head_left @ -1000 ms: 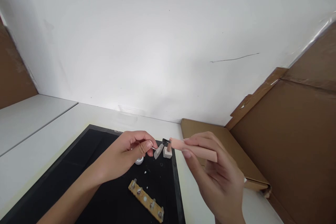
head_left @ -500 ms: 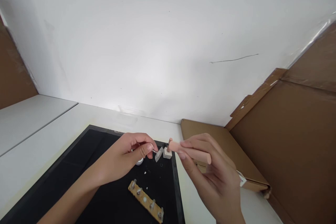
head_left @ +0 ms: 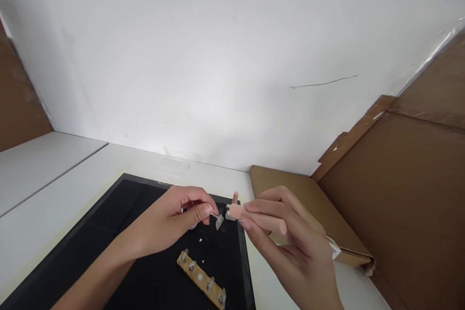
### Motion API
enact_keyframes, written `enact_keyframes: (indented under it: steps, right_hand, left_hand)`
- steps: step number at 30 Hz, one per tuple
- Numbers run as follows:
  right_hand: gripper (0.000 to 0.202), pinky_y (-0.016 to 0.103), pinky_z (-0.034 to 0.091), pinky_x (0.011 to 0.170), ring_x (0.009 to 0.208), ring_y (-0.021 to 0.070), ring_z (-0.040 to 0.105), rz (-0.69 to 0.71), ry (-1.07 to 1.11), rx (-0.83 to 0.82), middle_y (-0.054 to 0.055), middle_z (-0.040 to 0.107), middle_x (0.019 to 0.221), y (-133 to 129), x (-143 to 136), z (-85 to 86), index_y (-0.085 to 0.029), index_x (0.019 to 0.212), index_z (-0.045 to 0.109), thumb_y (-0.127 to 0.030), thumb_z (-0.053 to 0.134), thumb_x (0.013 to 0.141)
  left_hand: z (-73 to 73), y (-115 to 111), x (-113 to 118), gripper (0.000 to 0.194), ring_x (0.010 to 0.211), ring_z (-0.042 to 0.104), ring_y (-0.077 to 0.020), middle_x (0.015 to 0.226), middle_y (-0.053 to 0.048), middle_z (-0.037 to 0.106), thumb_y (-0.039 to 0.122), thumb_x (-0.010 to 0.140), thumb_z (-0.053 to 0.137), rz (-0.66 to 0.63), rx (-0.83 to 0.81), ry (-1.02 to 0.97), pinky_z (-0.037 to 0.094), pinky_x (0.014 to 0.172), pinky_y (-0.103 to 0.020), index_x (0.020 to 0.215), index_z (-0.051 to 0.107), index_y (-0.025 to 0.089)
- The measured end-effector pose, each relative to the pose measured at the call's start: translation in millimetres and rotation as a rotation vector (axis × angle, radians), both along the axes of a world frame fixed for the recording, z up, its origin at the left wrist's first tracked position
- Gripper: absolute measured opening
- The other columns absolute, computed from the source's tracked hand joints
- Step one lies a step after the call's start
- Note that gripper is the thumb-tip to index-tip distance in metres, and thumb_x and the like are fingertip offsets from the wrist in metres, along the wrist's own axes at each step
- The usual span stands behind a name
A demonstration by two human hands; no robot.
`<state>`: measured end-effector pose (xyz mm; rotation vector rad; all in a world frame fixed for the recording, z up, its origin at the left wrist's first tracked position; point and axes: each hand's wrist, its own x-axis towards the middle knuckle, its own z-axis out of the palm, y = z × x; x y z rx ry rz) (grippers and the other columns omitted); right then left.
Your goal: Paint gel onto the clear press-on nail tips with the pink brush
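Note:
My left hand [head_left: 185, 210] pinches the thin metal stem of a translucent whitish nail tip [head_left: 220, 222] between thumb and fingertips. Held in the fingers of my right hand [head_left: 290, 237] is a brush with a thick pink handle [head_left: 259, 218]. Its dark tip points left, close to the upper part of the nail tip; whether they touch I cannot tell. Just behind the handle's front end stands a small white block [head_left: 230, 215], partly hidden, with a pink stick [head_left: 235, 197] rising by it. A round whitish item [head_left: 193, 226] shows partly beneath my left hand.
On the black mat [head_left: 156, 276] lies a tan strip [head_left: 199, 277] bearing several upright translucent pieces on metal stems. White crumbs [head_left: 200, 240] lie near it. A flat cardboard box [head_left: 290, 181] is on the white table at right, beside a tall cardboard panel [head_left: 407, 193]. A white wall [head_left: 218, 58] stands behind.
My right hand has shifted slightly left and down with the brush, bringing its dark tip nearer the nail tip. The nail tip has tilted a little and moved slightly lower.

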<state>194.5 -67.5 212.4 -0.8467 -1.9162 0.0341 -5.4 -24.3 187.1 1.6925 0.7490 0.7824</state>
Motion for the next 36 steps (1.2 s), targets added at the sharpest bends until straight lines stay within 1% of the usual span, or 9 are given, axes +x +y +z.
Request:
enact_keyframes:
  steps: [5, 11, 19, 22, 24, 26, 28, 30, 36]
  right_hand:
    - [0.016, 0.030, 0.046, 0.057, 0.067, 0.0166, 0.055, -0.032, 0.093, 0.028, 0.002, 0.061, 0.075, -1.5, 3.3, -2.2, -0.023, 0.085, 0.064, -0.008, 0.063, 0.080]
    - [0.010, 0.028, 0.046, 0.051, 0.064, 0.0159, 0.055, 0.069, 0.050, -0.038, 0.001, 0.060, 0.070, -3.7, 2.7, 0.7, -0.023, 0.085, 0.064, -0.015, 0.067, 0.080]
    - [0.011, 0.027, 0.047, 0.050, 0.063, 0.0159, 0.057, -0.077, 0.024, -0.022, 0.003, 0.060, 0.073, 3.6, 1.5, -0.8, -0.022, 0.083, 0.066, -0.012, 0.065, 0.081]
    - [0.011, 0.028, 0.046, 0.051, 0.064, 0.0164, 0.056, -0.108, 0.070, -0.004, 0.003, 0.061, 0.073, 1.7, 3.9, -2.2, -0.023, 0.081, 0.066, -0.013, 0.064, 0.081]
    - [0.011, 0.029, 0.046, 0.054, 0.065, 0.0167, 0.056, -0.073, 0.113, 0.005, 0.002, 0.062, 0.073, -1.4, 5.4, -2.2, -0.024, 0.083, 0.065, -0.013, 0.064, 0.081]
    - [0.010, 0.029, 0.046, 0.055, 0.066, 0.0168, 0.055, 0.002, 0.109, -0.008, 0.002, 0.062, 0.073, -4.4, 5.6, -1.1, -0.024, 0.085, 0.065, -0.015, 0.066, 0.081]
    - [0.010, 0.029, 0.046, 0.053, 0.065, 0.0163, 0.055, 0.064, 0.079, -0.029, 0.001, 0.062, 0.072, -5.7, 4.2, 0.6, -0.024, 0.085, 0.065, -0.016, 0.068, 0.080]
    - [0.011, 0.027, 0.046, 0.050, 0.062, 0.0153, 0.054, 0.080, 0.066, -0.039, 0.001, 0.061, 0.070, -4.8, 2.0, 1.6, -0.024, 0.085, 0.065, -0.015, 0.069, 0.079]
    - [0.012, 0.028, 0.047, 0.049, 0.061, 0.0158, 0.057, -0.049, 0.063, -0.012, 0.002, 0.061, 0.071, 1.9, 2.4, -1.5, -0.023, 0.085, 0.067, -0.013, 0.067, 0.078]
  left_hand:
    - [-0.5, 0.5, 0.3, 0.025, 0.072, 0.052, -0.0151, 0.077, -0.002, 0.063, 0.033, 0.092, 0.049, 0.001, -0.011, 0.004, 0.038, 0.068, -0.027, 0.081, 0.064, 0.017]
    - [-0.1, -0.2, -0.2, 0.026, 0.074, 0.053, -0.0158, 0.077, -0.002, 0.062, 0.036, 0.091, 0.050, -0.005, -0.015, -0.009, 0.039, 0.068, -0.028, 0.082, 0.064, 0.017]
    - [-2.6, 1.7, -0.1, 0.025, 0.070, 0.052, -0.0144, 0.077, -0.002, 0.064, 0.034, 0.092, 0.049, -0.003, -0.015, 0.013, 0.038, 0.066, -0.027, 0.084, 0.065, 0.017]
    - [-2.4, 1.4, -0.7, 0.026, 0.070, 0.051, -0.0145, 0.076, -0.002, 0.063, 0.036, 0.092, 0.049, -0.015, -0.025, 0.007, 0.038, 0.066, -0.027, 0.084, 0.065, 0.017]
    - [-2.0, 1.5, -0.8, 0.027, 0.070, 0.051, -0.0147, 0.077, -0.003, 0.063, 0.037, 0.091, 0.049, -0.011, -0.030, 0.007, 0.038, 0.066, -0.027, 0.083, 0.065, 0.017]
    - [-1.9, 1.9, -0.6, 0.027, 0.069, 0.051, -0.0147, 0.077, -0.003, 0.063, 0.038, 0.091, 0.050, -0.006, -0.033, 0.004, 0.038, 0.065, -0.027, 0.083, 0.065, 0.017]
    - [-2.4, 2.1, -0.3, 0.027, 0.070, 0.051, -0.0149, 0.077, -0.003, 0.063, 0.038, 0.091, 0.050, -0.008, -0.036, -0.008, 0.038, 0.065, -0.027, 0.083, 0.065, 0.016]
    - [-2.7, 2.0, -0.1, 0.026, 0.072, 0.052, -0.0152, 0.077, -0.003, 0.063, 0.037, 0.091, 0.051, -0.020, -0.032, -0.024, 0.039, 0.066, -0.027, 0.083, 0.066, 0.017]
    - [0.0, 0.3, -0.3, 0.025, 0.073, 0.054, -0.0146, 0.076, -0.002, 0.064, 0.032, 0.092, 0.049, -0.037, 0.004, -0.023, 0.040, 0.068, -0.026, 0.081, 0.065, 0.017]
